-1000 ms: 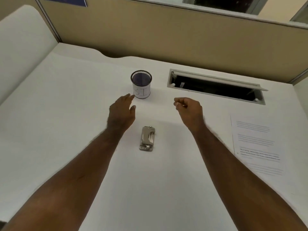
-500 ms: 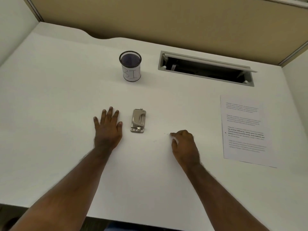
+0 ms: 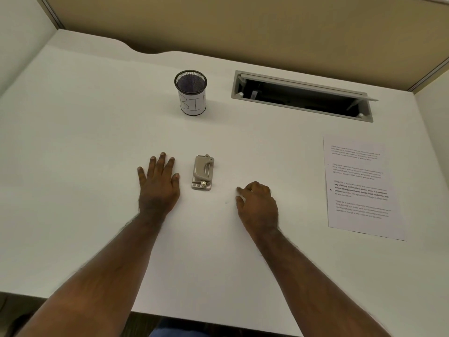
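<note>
A small grey metal hole punch point(image 3: 203, 173) lies flat on the white desk point(image 3: 97, 147), between my two hands. My left hand point(image 3: 158, 183) rests palm down on the desk just left of the punch, fingers straight and spread, not touching it. My right hand point(image 3: 257, 204) rests on the desk to the punch's lower right, a short gap away, fingers loosely curled with nothing visible in them. A black mesh cup point(image 3: 191, 92) with a white label reading "BIN" stands upright farther back.
A printed sheet of paper point(image 3: 359, 186) lies flat at the right. An open cable slot point(image 3: 301, 96) with a raised grey flap is cut into the desk at the back right. Beige partition walls point(image 3: 243, 27) close the back; the desk's near edge runs under my forearms.
Both hands have drawn back from beside the cup to the desk on either side of the punch. The left hand flattened. Over the last half second they have stayed still.
</note>
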Motion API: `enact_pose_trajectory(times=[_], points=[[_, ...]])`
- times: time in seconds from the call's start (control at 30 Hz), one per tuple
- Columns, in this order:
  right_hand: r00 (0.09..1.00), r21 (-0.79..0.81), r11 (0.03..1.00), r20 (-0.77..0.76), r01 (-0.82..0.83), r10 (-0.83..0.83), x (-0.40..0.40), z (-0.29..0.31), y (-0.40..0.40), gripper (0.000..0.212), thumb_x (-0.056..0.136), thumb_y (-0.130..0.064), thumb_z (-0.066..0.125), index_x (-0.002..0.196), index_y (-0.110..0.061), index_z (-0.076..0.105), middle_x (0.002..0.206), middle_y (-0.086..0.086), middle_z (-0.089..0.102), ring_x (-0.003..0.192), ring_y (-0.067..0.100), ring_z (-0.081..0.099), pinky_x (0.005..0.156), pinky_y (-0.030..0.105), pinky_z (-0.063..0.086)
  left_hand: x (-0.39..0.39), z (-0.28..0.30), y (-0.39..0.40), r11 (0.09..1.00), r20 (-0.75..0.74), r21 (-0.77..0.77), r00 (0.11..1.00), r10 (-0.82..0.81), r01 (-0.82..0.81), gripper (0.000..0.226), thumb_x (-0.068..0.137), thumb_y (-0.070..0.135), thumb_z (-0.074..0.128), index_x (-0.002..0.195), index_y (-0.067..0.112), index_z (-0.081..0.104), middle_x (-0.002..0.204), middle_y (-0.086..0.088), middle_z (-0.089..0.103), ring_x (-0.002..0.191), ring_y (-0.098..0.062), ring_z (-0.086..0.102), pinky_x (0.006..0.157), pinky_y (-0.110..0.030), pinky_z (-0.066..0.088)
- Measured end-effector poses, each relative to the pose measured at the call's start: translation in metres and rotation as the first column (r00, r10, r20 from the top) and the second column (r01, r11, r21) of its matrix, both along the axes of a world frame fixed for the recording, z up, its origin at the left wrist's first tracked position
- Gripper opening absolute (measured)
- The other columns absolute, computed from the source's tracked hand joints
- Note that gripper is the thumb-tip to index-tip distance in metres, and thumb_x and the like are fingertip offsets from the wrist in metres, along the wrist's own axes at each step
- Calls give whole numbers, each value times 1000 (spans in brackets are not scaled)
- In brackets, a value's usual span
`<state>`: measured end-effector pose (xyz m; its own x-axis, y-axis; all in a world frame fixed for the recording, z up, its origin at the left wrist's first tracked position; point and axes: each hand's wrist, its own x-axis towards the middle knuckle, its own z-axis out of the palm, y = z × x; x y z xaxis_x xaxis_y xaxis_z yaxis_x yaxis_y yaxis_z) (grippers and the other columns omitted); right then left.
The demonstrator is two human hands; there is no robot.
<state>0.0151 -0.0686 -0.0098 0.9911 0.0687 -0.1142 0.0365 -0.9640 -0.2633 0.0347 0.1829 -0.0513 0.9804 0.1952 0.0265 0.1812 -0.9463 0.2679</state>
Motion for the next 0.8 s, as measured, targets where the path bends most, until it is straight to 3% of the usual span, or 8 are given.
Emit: enact_pose_trajectory(times=[0.3,0.47,0.6,0.73,0.8], points=[[990,-86,987,-28,-138,136,-6,6,18,25,93,-37,54,104,-23,71,106,-1,62,101,26,55,72,34,43,1,0,0,1000,8,-21,1000,8,-8,49,98,27,41,146,17,39,159,-7,29,148,-29,23,119,-59,12],[987,-179,971,-45,-161,156,-3,14,32,23,95,-31,51,98,-19,71,101,2,63,95,28,56,65,31,32,0,-1,-1,1000,12,-21,1000,10,-9,48,98,28,41,145,17,39,159,-7,30,148,-28,23,119,-58,12],[992,-337,934,-86,-117,94,-4,28,43,5,78,-24,67,78,-19,70,82,-2,65,77,20,63,56,25,36,1,-2,1,1000,18,-11,1000,7,-7,49,97,29,40,145,18,40,158,-7,31,147,-29,25,118,-59,14],[984,-266,952,-135,-149,116,4,20,45,13,84,-10,55,92,-13,66,97,4,62,93,26,60,62,28,35,0,-2,2,1000,29,-12,1000,4,-4,50,96,31,37,144,18,41,158,-7,33,147,-29,27,118,-59,15],[990,-305,945,-105,-118,90,4,24,48,9,77,-12,63,83,-15,68,89,1,65,85,22,64,59,24,37,1,-3,2,1000,34,-17,999,5,-4,50,96,32,37,144,18,42,157,-7,33,146,-29,27,117,-59,14]])
